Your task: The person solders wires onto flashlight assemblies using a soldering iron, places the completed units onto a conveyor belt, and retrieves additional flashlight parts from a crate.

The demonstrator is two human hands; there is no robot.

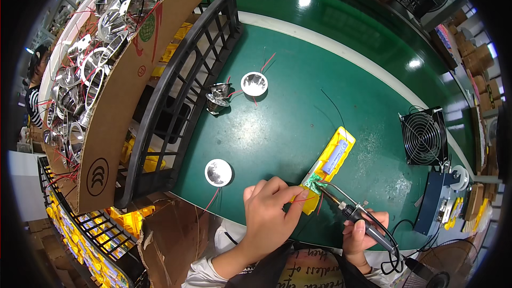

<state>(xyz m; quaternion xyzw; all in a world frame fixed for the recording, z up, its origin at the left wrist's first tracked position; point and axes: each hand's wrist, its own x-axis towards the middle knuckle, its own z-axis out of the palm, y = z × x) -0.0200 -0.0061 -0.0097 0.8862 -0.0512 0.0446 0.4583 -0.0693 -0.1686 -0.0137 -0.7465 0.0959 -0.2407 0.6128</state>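
Observation:
A yellow plastic housing [345, 137] lies on the green table, tilted, with a blue cylindrical battery cell [335, 157] and a small green circuit board [311, 180] in it. My right hand [358, 237] is closed around the black handle of a soldering iron [349, 212]. The iron's tip is at the circuit board, and a thin metal tube runs alongside it. At the housing's near end, my left hand [273, 205] pinches a red wire [305, 199] between thumb and forefinger. A thin black wire [335, 104] sticks up from the housing's far end.
White-rimmed reflector cups [218, 173] [254, 84] with red wires lie left of the housing, near bare silver reflectors [218, 96]. A black crate [154, 122] and a cardboard box [114, 101] heaped with reflectors line the left. A fan [423, 136] and blue machine [433, 202] stand right.

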